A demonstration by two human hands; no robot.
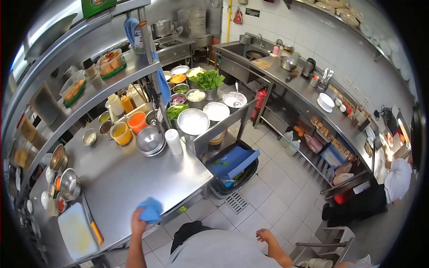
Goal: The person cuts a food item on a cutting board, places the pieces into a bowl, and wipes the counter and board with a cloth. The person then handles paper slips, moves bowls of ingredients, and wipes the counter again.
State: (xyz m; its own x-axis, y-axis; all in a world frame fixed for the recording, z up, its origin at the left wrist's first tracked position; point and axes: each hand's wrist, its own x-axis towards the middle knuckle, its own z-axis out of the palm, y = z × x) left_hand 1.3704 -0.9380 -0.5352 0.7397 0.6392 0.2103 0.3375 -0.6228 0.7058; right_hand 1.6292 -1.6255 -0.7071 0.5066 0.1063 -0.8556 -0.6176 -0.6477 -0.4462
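My left hand is closed on a blue cloth, which lies over the front edge of the steel worktable. The cloth looks slightly blurred. My right hand hangs in the air beside my body over the tiled floor, holding nothing, its fingers loosely bent and apart. To the left of the cloth, a knife with an orange handle lies along a white cutting board. Metal bowls are stacked at the back of the table beside a white cylindrical container.
A lined bin with a blue lid-like piece stands right of the table. Pots of vegetables fill the rack behind. A long steel counter runs along the wall. At far right is another person. A white stool stands behind my right side.
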